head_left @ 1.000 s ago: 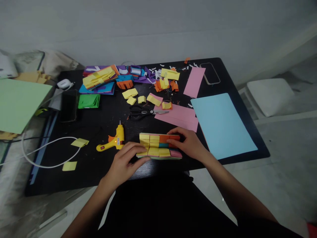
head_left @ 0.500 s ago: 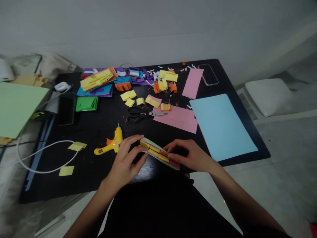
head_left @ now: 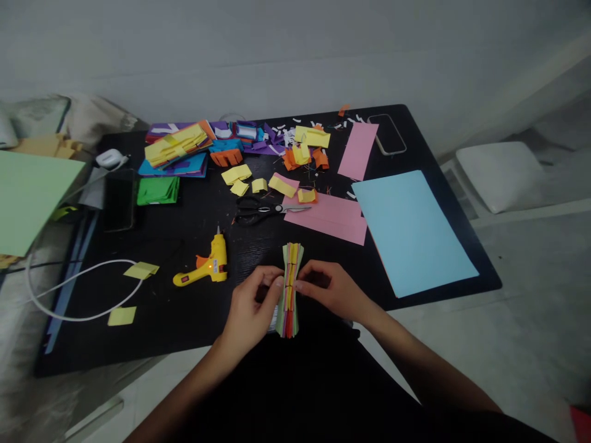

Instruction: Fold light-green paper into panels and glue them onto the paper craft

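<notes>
A bundle of folded paper (head_left: 290, 301), green outside with yellow, pink and red layers, is held upright lengthwise near the table's front edge. My left hand (head_left: 256, 303) pinches its left side, and my right hand (head_left: 330, 286) pinches the right side near the middle. The ends of the bundle fan out wider than its waist. To the left of my hands lies a yellow glue gun (head_left: 215, 261) with a small light on. Black-handled scissors (head_left: 261, 210) rest beyond the bundle, their blades over a pink sheet (head_left: 332, 218).
A blue sheet (head_left: 415, 234) lies at the right, near a phone (head_left: 388, 134). Folded coloured papers (head_left: 178, 147) and scraps fill the back. A green stack (head_left: 158, 190), a dark phone (head_left: 120, 200) and a white cable (head_left: 83, 319) are at the left.
The bundle has turned from a slanted position to pointing away from me, and its layered edge now faces up. My left hand has shifted right and my hands are closer together.
</notes>
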